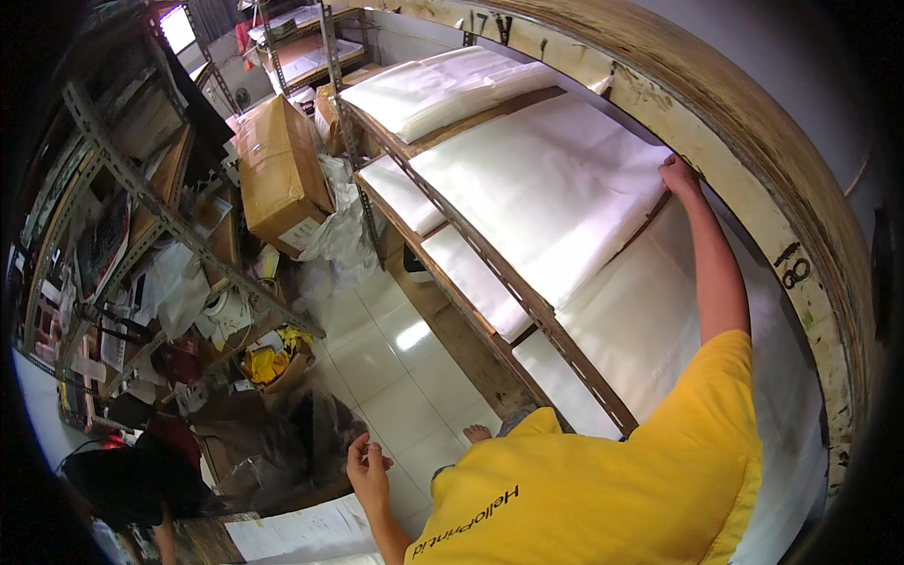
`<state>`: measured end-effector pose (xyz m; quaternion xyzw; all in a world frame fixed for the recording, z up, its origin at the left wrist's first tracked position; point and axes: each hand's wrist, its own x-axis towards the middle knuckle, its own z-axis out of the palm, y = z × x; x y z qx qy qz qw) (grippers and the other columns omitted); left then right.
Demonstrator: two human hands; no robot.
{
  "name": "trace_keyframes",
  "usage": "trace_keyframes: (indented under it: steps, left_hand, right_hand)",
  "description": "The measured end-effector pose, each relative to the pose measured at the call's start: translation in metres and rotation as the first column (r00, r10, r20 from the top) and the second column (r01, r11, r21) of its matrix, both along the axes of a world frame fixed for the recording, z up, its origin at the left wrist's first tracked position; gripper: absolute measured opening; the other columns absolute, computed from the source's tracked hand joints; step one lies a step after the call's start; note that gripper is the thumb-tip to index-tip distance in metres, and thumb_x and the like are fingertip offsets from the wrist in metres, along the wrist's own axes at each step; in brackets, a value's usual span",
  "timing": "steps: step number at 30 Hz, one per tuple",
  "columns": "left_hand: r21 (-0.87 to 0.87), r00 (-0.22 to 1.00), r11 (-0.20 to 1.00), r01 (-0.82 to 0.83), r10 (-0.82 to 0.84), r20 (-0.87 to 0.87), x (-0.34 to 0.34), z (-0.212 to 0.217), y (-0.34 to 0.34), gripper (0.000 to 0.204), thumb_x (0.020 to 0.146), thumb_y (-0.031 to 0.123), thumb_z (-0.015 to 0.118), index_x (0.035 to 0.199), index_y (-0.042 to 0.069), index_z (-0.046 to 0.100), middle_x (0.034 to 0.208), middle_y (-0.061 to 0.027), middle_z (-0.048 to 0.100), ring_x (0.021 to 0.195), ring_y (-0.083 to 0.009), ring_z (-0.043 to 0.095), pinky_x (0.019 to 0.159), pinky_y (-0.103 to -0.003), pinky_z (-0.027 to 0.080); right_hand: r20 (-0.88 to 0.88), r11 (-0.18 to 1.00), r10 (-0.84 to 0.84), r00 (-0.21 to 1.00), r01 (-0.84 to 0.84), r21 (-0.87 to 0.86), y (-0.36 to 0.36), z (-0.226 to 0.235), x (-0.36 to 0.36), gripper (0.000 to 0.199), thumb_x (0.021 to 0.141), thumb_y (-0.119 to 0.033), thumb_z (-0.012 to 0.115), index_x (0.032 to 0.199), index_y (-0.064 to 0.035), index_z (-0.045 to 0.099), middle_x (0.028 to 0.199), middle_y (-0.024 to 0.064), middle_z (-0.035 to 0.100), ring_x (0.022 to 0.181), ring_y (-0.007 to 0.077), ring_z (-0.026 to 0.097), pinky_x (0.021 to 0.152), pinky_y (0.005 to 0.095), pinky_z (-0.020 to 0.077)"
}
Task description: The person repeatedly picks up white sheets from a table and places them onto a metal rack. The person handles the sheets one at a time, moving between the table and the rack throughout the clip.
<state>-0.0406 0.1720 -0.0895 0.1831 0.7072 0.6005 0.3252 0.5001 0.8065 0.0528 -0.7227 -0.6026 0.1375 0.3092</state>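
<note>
My right hand [679,175] reaches out at the far right, its fingers closed on the edge of a wide white sheet [541,179]. The sheet lies on a stack on a metal-framed shelf, beside the wooden edge above it. How many layers the fingers grip is hidden. My left hand [368,461] hangs low over the tiled floor, away from the shelf. Its fingers are loosely bent, thumb apart, and nothing shows in them. Farther off on the same shelf rests another stack of white sheets [447,89].
A thick wooden board [744,179] curves above the shelf on the right. Lower shelves hold more white sheets [476,278]. A taped cardboard box [278,160] stands at the back left beside crumpled plastic. Cluttered metal racks [141,188] line the left. Another person [132,471] in dark clothing is lower left.
</note>
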Motion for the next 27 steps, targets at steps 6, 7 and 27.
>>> trace_keyframes:
  steps: [6,7,27]
  left_hand:
    - [-0.057,0.995,0.994,-0.094,0.091,-0.043,-0.005,0.015,-0.038,0.031,0.096,0.011,0.059,0.121,-0.006,0.057,0.092,-0.0069,0.059,0.068,-0.0105,0.058,0.058,-0.025,0.050]
    - [-0.062,0.993,0.994,-0.089,0.084,-0.080,-0.010,0.013,-0.043,0.031,0.095,0.010,0.059,0.121,-0.006,0.057,0.095,-0.0083,0.061,0.067,-0.0112,0.058,0.058,-0.025,0.050]
    - [-0.065,0.509,0.549,-0.834,0.716,-0.477,-0.015,0.067,-0.281,0.030,0.091,0.017,0.063,0.114,-0.002,0.063,0.089,-0.0141,0.065,0.069,-0.0229,0.061,0.067,-0.034,0.051]
  right_hand:
    - [0.378,0.912,0.083,0.922,-0.224,0.345,0.028,-0.008,-0.003,0.041,0.083,-0.026,0.063,0.114,0.0008,0.064,0.116,0.0232,0.065,0.111,0.0400,0.061,0.095,0.0428,0.0470]
    - [0.431,0.930,0.186,0.883,-0.300,0.214,0.038,0.013,0.009,0.048,0.087,-0.030,0.063,0.123,0.0026,0.060,0.124,0.0235,0.062,0.117,0.0395,0.057,0.100,0.0423,0.0446]
    - [-0.005,-0.181,0.983,-0.181,-0.983,-0.027,-0.314,0.062,-0.600,0.020,0.097,-0.012,0.056,0.116,-0.0072,0.058,0.077,-0.0054,0.047,0.060,0.0033,0.040,0.051,0.0195,0.0308]
